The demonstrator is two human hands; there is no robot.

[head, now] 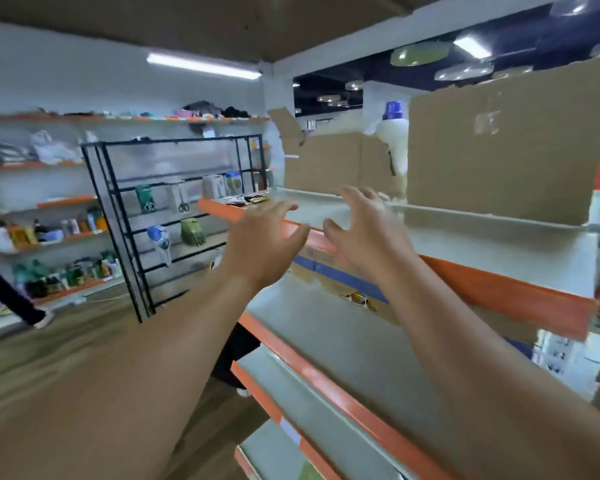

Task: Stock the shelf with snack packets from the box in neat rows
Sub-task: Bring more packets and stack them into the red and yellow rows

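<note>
Packets [249,199] lie beyond left hand [257,237]

- We see a matt brown cardboard box [506,150] with torn edges.
- We see a smooth pale shelf [482,244], its edge strip glossy orange.
- We see a black metal wire rack [174,216].

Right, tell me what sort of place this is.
Most likely a small retail shop: orange-edged shelving, wall shelves of bottled goods, and a black wire rack hung with packaged scissors.
</note>
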